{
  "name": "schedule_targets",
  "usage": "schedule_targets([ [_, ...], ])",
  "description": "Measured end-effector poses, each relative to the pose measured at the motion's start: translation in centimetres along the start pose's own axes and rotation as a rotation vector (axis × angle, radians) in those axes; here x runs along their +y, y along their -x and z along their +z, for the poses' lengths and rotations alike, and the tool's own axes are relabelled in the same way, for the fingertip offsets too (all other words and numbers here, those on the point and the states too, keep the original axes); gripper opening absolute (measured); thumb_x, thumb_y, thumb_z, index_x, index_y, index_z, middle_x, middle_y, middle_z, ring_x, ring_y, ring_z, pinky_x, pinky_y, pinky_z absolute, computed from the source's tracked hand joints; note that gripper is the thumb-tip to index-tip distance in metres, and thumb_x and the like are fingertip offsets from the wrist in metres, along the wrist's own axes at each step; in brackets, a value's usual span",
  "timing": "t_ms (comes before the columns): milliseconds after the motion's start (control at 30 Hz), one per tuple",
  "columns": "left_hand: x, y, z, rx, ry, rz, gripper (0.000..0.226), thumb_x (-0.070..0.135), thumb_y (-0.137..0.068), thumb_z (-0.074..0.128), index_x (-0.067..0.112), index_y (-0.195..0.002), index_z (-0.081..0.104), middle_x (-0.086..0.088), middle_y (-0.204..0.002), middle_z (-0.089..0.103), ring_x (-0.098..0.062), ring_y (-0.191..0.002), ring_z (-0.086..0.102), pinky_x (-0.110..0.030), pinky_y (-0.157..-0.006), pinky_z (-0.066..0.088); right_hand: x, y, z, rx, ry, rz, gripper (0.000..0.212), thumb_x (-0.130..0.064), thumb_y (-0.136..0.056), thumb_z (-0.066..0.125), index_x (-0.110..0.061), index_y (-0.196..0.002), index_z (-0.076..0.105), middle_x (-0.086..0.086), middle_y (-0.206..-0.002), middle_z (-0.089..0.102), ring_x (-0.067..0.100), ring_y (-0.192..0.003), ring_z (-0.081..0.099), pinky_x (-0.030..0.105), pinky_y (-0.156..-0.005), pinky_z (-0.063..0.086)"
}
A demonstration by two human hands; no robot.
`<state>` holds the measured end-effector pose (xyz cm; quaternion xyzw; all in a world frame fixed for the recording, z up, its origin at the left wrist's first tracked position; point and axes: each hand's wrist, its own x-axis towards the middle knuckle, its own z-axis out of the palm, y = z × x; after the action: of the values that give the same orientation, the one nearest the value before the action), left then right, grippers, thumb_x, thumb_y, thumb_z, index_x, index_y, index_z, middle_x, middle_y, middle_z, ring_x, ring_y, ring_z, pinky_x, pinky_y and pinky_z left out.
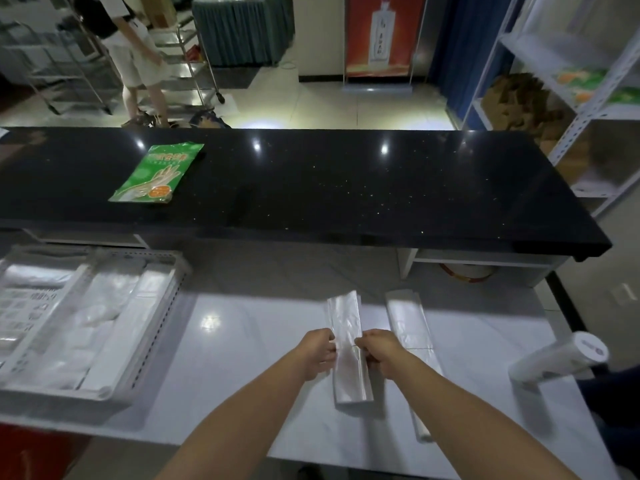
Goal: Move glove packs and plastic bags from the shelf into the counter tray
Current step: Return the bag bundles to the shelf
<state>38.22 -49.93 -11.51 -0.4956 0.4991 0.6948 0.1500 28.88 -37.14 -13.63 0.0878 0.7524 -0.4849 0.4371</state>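
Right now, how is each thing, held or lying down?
left hand: grips bag pack's left edge.
right hand: grips its right edge.
bag pack: held between both hands.
second bag pack: lying on white counter, untouched.
glove pack: lying flat on black counter.
tray: partly filled with clear bags.

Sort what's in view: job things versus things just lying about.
Job: bag stack pinched by left hand and right hand; second bag stack; glove pack; tray; shelf.
Lying about: roll, contents unclear; trolley; poster.
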Motion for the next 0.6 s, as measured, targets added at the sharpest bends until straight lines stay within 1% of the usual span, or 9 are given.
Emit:
schedule_targets([
  [67,0.3,0.0,0.9,-0.025,-0.021,-0.007,0.025,0.022,-0.096,0.045,0.006,-0.109,0.061,-0.009,-0.1,0.065,-0.023,-0.086,0.062,-0.033,-0.08,0.051,-0.3,0.2,-1.1,0.018,0.027,-0.021,0.031,0.001,-0.077,0.063,-0.015,-0.054,0.051,0.004,-0.053,0.045,0.02,-0.05,0.042,0.026,-0.051,0.034],
  [100,0.6,0.0,1.5,-0.037,-0.024,-0.002,0.026,0.021,-0.097,0.045,0.006,-0.109,0.061,-0.01,-0.102,0.067,-0.024,-0.089,0.064,-0.034,-0.083,0.052,-0.5,0.3,-1.9,0.032,0.027,-0.03,0.026,0.0,-0.075,0.062,-0.015,-0.055,0.053,0.007,-0.056,0.047,0.021,-0.053,0.045,0.028,-0.053,0.036],
  [200,1.4,0.1,3.6,-0.076,-0.003,0.009,0.025,0.017,-0.097,0.043,0.002,-0.105,0.061,-0.013,-0.099,0.069,-0.027,-0.089,0.066,-0.036,-0.087,0.055,-0.4,-0.4,-5.1,0.084,-0.032,-0.033,0.009,-0.003,-0.071,0.062,-0.01,-0.066,0.064,0.015,-0.07,0.057,0.028,-0.065,0.057,0.035,-0.06,0.045],
  [267,1.9,0.3,5.3,-0.108,-0.001,0.018,0.025,0.017,-0.098,0.042,0.001,-0.105,0.06,-0.012,-0.096,0.069,-0.025,-0.086,0.066,-0.035,-0.08,0.056,-0.3,-0.4,-7.5,0.109,-0.089,-0.019,0.009,-0.001,-0.073,0.061,-0.009,-0.07,0.065,0.015,-0.073,0.056,0.029,-0.07,0.056,0.036,-0.063,0.045],
  [333,2.3,0.5,7.1,-0.134,-0.009,0.028,0.022,0.018,-0.098,0.042,0.004,-0.101,0.059,-0.009,-0.092,0.067,-0.022,-0.081,0.065,-0.032,-0.072,0.053,-0.1,-0.2,-9.6,0.118,-0.148,-0.01,0.011,0.003,-0.075,0.059,-0.007,-0.075,0.064,0.015,-0.077,0.054,0.03,-0.073,0.054,0.037,-0.065,0.044],
  [433,2.1,0.3,9.6,-0.141,-0.02,0.038,0.013,0.015,-0.096,0.043,0.01,-0.095,0.055,-0.005,-0.085,0.062,-0.018,-0.068,0.06,-0.028,-0.064,0.051,0.7,-0.4,-12.1,0.142,-0.175,-0.01,0.014,0.006,-0.078,0.058,0.003,-0.088,0.067,0.019,-0.082,0.062,0.033,-0.076,0.062,0.038,-0.066,0.051],
  [500,1.8,-0.1,10.8,-0.143,-0.028,0.049,0.009,0.012,-0.091,0.042,0.014,-0.089,0.051,-0.003,-0.078,0.056,-0.016,-0.061,0.053,-0.027,-0.058,0.043,1.2,-0.6,-13.3,0.177,-0.155,-0.02,0.017,0.006,-0.078,0.058,0.006,-0.089,0.069,0.022,-0.084,0.068,0.035,-0.076,0.067,0.039,-0.066,0.056],
  [567,1.2,-0.4,11.6,-0.11,-0.057,0.069,0.015,0.006,-0.085,0.038,0.018,-0.077,0.042,-0.002,-0.067,0.044,-0.016,-0.054,0.038,-0.028,-0.054,0.027,1.8,-1.2,-14.3,0.223,-0.012,-0.051,0.016,0.0,-0.07,0.058,0.004,-0.079,0.07,0.021,-0.079,0.067,0.029,-0.069,0.062,0.039,-0.062,0.053],
  [600,0.8,-0.7,11.8,-0.077,-0.075,0.082,0.019,0.004,-0.083,0.036,0.019,-0.072,0.036,-0.002,-0.062,0.037,-0.017,-0.052,0.03,-0.029,-0.055,0.02,2.1,-1.4,-14.7,0.246,0.08,-0.061,0.013,-0.003,-0.069,0.057,0.002,-0.072,0.068,0.02,-0.074,0.064,0.026,-0.068,0.058,0.038,-0.06,0.049],
])
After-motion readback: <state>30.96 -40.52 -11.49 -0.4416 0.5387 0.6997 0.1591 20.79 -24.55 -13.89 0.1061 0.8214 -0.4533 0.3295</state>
